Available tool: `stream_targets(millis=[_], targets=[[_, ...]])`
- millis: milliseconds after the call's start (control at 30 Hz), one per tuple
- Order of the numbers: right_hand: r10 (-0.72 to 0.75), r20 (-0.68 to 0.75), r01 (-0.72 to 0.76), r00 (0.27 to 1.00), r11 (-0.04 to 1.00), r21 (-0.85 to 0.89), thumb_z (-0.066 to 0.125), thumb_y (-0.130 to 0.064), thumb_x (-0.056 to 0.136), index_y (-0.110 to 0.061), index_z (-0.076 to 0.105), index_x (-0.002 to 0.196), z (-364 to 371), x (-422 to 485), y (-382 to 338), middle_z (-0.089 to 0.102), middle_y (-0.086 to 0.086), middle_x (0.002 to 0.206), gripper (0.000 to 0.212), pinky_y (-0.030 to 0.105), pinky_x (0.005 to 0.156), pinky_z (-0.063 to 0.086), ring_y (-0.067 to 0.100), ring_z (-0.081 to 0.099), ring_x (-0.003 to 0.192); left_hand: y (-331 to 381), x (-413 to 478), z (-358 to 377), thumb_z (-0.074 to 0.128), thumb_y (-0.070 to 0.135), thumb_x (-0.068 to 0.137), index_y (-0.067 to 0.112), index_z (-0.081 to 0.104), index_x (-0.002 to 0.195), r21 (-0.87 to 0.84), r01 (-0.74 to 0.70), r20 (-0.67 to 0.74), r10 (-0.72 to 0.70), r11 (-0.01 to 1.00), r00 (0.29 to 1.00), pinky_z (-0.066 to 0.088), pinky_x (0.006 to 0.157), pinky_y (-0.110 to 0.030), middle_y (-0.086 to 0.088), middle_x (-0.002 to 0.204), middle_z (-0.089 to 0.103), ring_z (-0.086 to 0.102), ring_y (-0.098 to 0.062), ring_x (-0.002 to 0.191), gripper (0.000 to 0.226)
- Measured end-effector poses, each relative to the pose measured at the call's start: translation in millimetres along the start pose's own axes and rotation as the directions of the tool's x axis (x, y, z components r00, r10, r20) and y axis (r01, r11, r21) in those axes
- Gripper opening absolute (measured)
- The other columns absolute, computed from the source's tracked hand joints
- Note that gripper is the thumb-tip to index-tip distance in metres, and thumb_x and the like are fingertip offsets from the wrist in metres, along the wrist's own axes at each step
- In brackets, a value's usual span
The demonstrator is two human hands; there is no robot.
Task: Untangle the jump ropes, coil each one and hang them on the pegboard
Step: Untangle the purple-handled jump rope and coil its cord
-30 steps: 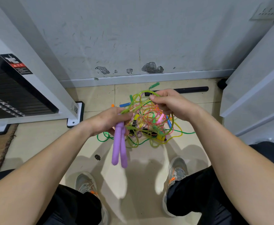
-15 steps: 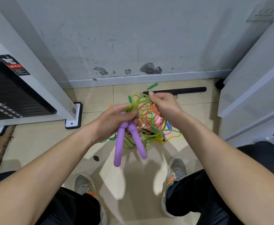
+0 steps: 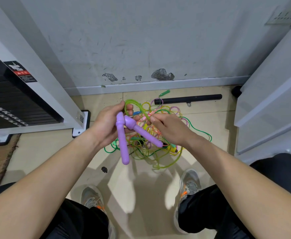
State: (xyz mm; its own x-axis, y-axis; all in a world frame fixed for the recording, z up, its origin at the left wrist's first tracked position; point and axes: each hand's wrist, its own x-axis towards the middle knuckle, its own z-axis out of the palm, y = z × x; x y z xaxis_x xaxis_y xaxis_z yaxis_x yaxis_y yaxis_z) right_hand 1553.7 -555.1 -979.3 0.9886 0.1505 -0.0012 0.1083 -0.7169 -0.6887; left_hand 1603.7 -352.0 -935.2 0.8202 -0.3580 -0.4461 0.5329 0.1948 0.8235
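Two purple handles (image 3: 123, 145) sit gripped together in the left hand (image 3: 105, 125), heads up by the thumb and shafts splaying downward. The right hand (image 3: 170, 130) pinches the yellow-green cord (image 3: 136, 104), which loops over the left fingers and runs down into the tangle (image 3: 158, 149) of green, pink, yellow and orange ropes on the floor (image 3: 43, 152), just ahead of the person's shoes (image 3: 190, 180). The likely trouble is that this cord seems threaded through the heap. A hard pull with the right hand would probably cinch the other ropes into tighter knots, or lift the whole bundle instead of freeing one rope. The handles, held only near their heads, could also slip or swing into the cords and snag fresh loops. A black bar (image 3: 187, 99) lies just behind the heap, and trailing cord might catch on it. No pegboard is in view. On the weight machine (image 3: 12, 104) at the left, a black label (image 3: 21, 71) with a red band carries white writing too small to read, and a QR sticker (image 3: 80, 117) sits low on its white frame (image 3: 43, 80). No brand name is legible.
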Motion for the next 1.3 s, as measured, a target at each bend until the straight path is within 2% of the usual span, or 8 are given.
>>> stream_targets(millis=[200,333,467,700,867,933,1100,1300], targets=[[0.065,0.081,-0.041,0.995,0.961,-0.274,0.037,-0.049,0.104,-0.024,0.066,0.086,-9.9,1.1,-13.2,0.065,-0.009,0.083,0.042,0.035,0.073,0.047,0.019,0.058,0.084,-1.6,4.4,-3.5,0.045,0.028,0.105,0.013,0.051,0.077,0.261,-0.118,0.046,0.110,0.958,0.993,0.047,0.050,-0.024,0.000,0.067,0.051,0.073,-0.020,0.078,0.032],[0.151,0.048,-0.157,0.987,0.969,0.189,0.047,-0.035,0.103,-0.023,0.064,0.075,-15.4,5.7,-2.4,0.058,-0.016,0.067,0.035,0.031,0.066,0.041,0.002,0.052,0.066,1.3,4.9,-12.3,0.047,0.026,0.103,0.012,0.058,0.085,0.339,-0.143,0.111,0.112,0.930,0.988,0.046,0.060,-0.031,-0.002,0.072,0.059,0.071,-0.022,0.081,0.026],[0.180,-0.069,-0.097,0.981,0.770,0.631,0.046,-0.020,0.106,-0.013,0.059,0.081,-28.7,7.5,-7.0,0.046,-0.009,0.058,0.029,0.025,0.049,0.031,0.008,0.036,0.048,1.5,4.1,-20.7,0.056,0.024,0.100,0.001,0.065,0.095,0.638,-0.236,0.240,0.101,0.733,0.965,0.045,0.081,-0.041,-0.010,0.084,0.065,0.061,-0.021,0.079,0.025],[0.226,0.081,-0.175,0.971,0.437,0.882,0.057,-0.019,0.089,-0.014,0.059,0.066,-44.0,14.8,-26.6,0.027,-0.003,0.055,0.024,0.032,0.056,0.011,0.011,0.019,0.048,-9.0,2.7,-13.7,0.053,0.010,0.101,0.003,0.060,0.121,0.609,-0.159,0.246,0.005,0.777,0.969,0.056,0.066,-0.033,-0.002,0.118,0.072,0.072,-0.031,0.085,0.022],[0.136,0.020,-0.108,0.990,0.674,0.731,0.062,-0.035,0.089,-0.021,0.060,0.057,-42.6,10.9,-31.9,0.031,0.006,0.059,0.034,0.027,0.051,0.020,0.010,0.025,0.049,-8.3,4.3,-16.3,0.055,0.001,0.098,-0.012,0.056,0.116,0.577,-0.188,0.275,0.028,0.795,0.961,0.052,0.070,-0.021,-0.017,0.104,0.067,0.064,-0.025,0.088,0.022],[0.083,-0.006,-0.060,0.997,0.775,0.629,0.060,-0.035,0.098,-0.023,0.060,0.062,-43.3,9.8,-36.2,0.039,-0.008,0.052,0.038,0.026,0.054,0.026,0.008,0.029,0.049,-12.5,3.2,-14.5,0.055,0.002,0.099,-0.010,0.058,0.107,0.628,-0.245,0.352,0.011,0.739,0.936,0.049,0.078,-0.020,-0.012,0.094,0.064,0.060,-0.019,0.087,0.015],[0.113,-0.102,-0.034,0.988,0.818,0.574,0.060,-0.022,0.101,-0.015,0.062,0.073,-41.7,13.5,-35.8,0.051,-0.020,0.047,0.028,0.014,0.057,0.034,-0.002,0.048,0.047,-27.0,-7.3,7.4,0.050,0.029,0.101,0.004,0.064,0.091,0.686,-0.292,0.431,-0.048,0.666,0.901,0.047,0.075,-0.020,-0.005,0.081,0.062,0.060,-0.013,0.080,0.031],[0.155,-0.185,-0.030,0.970,0.837,0.546,0.067,-0.013,0.094,-0.018,0.063,0.085,-47.0,21.5,-12.3,0.055,-0.010,0.056,0.011,0.021,0.050,0.037,0.009,0.045,0.051,-45.0,-17.3,16.7,0.033,0.047,0.103,0.009,0.047,0.073,0.527,-0.204,0.442,-0.061,0.825,0.895,0.048,0.073,-0.031,-0.008,0.070,0.047,0.057,-0.026,0.073,0.050]])
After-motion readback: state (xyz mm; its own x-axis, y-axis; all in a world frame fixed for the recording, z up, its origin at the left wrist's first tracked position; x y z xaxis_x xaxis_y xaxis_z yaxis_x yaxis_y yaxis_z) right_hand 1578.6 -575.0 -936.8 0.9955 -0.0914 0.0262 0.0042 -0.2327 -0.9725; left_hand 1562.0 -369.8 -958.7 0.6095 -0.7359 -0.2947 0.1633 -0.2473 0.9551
